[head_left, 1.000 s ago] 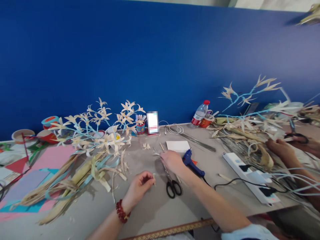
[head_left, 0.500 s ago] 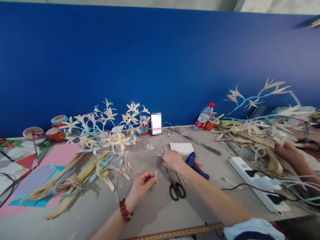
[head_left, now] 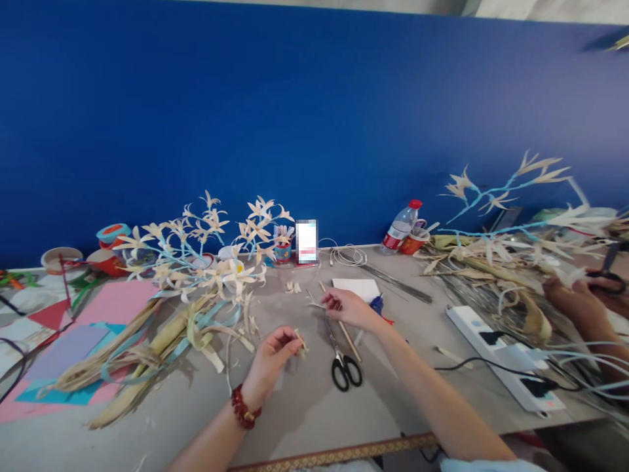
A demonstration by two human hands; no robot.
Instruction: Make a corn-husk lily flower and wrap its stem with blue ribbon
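My left hand, with a red bead bracelet at the wrist, is raised over the grey table and pinches a small pale husk piece. My right hand reaches forward and closes its fingers on a small pale husk petal just above the table. Black-handled scissors lie between the two hands. A blue glue gun lies partly hidden behind my right wrist. A white pad sits just beyond my right hand.
A branch of pale husk flowers on blue stems and loose husks lie at left over coloured paper. A white power strip, a water bottle and more husks are at right, where another person's hands hold scissors.
My right hand has lifted from the table beside the scissors and now pinches a petal. My left hand has risen slightly with its husk piece. The view has shifted a little.
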